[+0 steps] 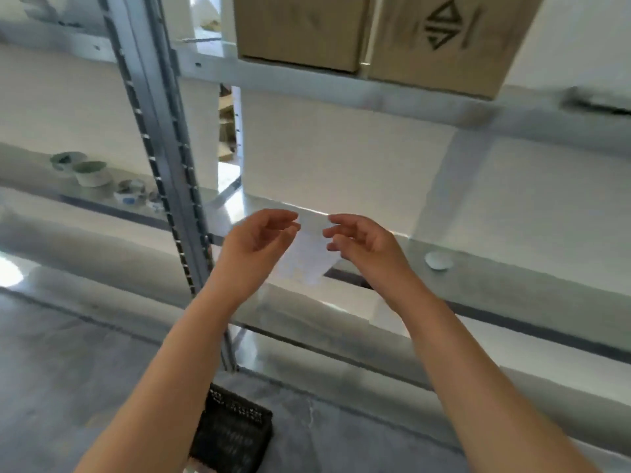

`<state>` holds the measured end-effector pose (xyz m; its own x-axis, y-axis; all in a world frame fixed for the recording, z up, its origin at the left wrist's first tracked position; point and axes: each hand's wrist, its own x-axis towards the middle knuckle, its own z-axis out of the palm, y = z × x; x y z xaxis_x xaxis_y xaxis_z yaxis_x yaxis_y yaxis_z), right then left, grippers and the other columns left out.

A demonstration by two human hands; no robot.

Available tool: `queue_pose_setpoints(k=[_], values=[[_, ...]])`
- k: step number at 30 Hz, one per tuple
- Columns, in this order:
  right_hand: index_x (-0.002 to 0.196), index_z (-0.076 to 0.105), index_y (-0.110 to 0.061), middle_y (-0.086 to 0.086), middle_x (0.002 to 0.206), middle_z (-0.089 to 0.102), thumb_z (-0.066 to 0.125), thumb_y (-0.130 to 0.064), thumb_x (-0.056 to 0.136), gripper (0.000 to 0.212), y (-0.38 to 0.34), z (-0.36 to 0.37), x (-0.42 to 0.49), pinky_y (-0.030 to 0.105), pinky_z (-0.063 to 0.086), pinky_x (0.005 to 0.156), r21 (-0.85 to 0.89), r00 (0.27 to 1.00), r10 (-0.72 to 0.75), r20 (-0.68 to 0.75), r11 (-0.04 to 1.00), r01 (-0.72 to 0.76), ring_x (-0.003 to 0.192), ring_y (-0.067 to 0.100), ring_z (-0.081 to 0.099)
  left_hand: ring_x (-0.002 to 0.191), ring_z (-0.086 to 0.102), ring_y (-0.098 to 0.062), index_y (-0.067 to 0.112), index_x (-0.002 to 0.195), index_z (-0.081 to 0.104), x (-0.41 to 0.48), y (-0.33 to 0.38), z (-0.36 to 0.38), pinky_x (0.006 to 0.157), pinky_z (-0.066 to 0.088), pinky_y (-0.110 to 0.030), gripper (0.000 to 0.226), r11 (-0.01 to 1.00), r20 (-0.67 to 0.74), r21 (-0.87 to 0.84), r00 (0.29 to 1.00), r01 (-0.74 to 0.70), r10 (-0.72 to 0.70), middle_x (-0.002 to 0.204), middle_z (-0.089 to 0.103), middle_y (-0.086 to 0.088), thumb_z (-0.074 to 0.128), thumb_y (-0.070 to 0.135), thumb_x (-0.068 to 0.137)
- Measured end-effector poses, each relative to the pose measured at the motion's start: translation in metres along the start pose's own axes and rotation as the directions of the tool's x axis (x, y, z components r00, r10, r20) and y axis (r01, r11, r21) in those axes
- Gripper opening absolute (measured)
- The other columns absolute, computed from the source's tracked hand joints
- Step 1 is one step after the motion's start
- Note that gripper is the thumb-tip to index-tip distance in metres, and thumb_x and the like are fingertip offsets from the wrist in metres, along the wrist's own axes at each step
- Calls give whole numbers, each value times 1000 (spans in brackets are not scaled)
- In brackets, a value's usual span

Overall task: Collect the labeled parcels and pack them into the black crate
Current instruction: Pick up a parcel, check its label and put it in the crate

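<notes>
Between my left hand (259, 240) and right hand (358, 240), a white slip (304, 264) is showing pale against the silver-grey shelf (512, 278). Above my hands, a plain brown box (300, 29) is sitting beside a marked brown box (444, 39) wearing a dark diamond emblem. Below my left forearm, the black crate (232, 435) is showing white-speckled lattice on grey floor (68, 370).

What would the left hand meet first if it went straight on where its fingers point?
Probably the right hand, facing it across a small gap; the blurred white sheet seems behind, depth unclear.

Head cam, fwd-down, nr shelf (512, 273)
</notes>
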<state>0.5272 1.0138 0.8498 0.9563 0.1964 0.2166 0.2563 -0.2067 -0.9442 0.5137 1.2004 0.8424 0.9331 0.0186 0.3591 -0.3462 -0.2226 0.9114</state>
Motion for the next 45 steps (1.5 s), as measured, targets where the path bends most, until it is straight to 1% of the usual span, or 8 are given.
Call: queue_pose_setpoints(k=[6, 8, 14, 21, 25, 31, 36, 45], values=[[114, 61, -24, -11, 98, 70, 55, -11, 91, 26, -7, -141, -84, 11, 50, 77, -25, 953, 16, -304, 999, -24, 89, 7, 66, 92, 66, -4, 37, 97, 65, 3, 66, 148, 76, 48, -11, 17, 995, 341, -31, 934, -96, 101, 97, 72, 12, 61, 22, 91], [115, 60, -27, -12, 101, 69, 56, -15, 91, 27, -8, -187, -117, 12, 50, 79, -69, 928, 14, -372, 997, -43, 91, 6, 66, 94, 66, -8, 35, 97, 64, -2, 88, 201, 78, 50, -20, 16, 991, 430, -37, 893, -128, 131, 99, 71, 8, 61, 21, 91], [104, 60, -38, -15, 97, 70, 58, -16, 90, 27, 2, -335, -251, 10, 50, 75, -119, 802, 38, -596, 984, -135, 87, 5, 66, 96, 64, -4, 33, 101, 64, -48, 149, 379, 78, 44, -5, 14, 972, 652, -95, 724, -215, 224, 103, 70, 9, 61, 24, 91], [101, 60, -37, -12, 91, 70, 58, -8, 89, 31, 22, -470, -421, 14, 45, 72, -89, 496, 41, -867, 968, -235, 84, 9, 66, 87, 64, 1, 32, 98, 63, -143, 212, 573, 77, 46, -6, 21, 942, 841, -290, 424, -168, 335, 100, 69, 6, 62, 13, 91], [102, 60, -29, -7, 89, 69, 56, -3, 90, 30, 30, -509, -491, 26, 51, 85, -27, 333, 66, -941, 963, -268, 84, 12, 64, 83, 62, 7, 26, 101, 64, -192, 238, 654, 75, 45, -4, 20, 929, 892, -354, 258, -106, 370, 99, 69, 7, 62, 9, 90], [108, 58, -12, -1, 90, 66, 51, 1, 92, 22, 42, -556, -576, 8, 45, 65, 62, 25, 72, -997, 954, -293, 67, -6, 61, 91, 64, 0, 28, 101, 65, -242, 256, 763, 78, 47, -7, 19, 905, 905, -421, 39, -59, 423, 101, 70, 4, 62, 12, 90], [112, 59, -9, 0, 93, 67, 51, -3, 93, 22, 55, -599, -620, 7, 45, 64, 155, -222, 85, -971, 935, -320, 71, 2, 62, 96, 63, -2, 30, 105, 65, -266, 266, 854, 84, 48, -12, 17, 895, 889, -445, -138, -33, 436, 104, 70, 6, 60, 19, 92], [103, 61, -19, -6, 90, 68, 55, -4, 91, 20, 91, -673, -675, 7, 44, 64, 254, -423, 97, -901, 909, -331, 74, 0, 62, 96, 60, 1, 24, 111, 62, -327, 292, 996, 80, 46, -8, 18, 887, 811, -462, -409, -11, 417, 104, 67, 9, 59, 20, 93]])
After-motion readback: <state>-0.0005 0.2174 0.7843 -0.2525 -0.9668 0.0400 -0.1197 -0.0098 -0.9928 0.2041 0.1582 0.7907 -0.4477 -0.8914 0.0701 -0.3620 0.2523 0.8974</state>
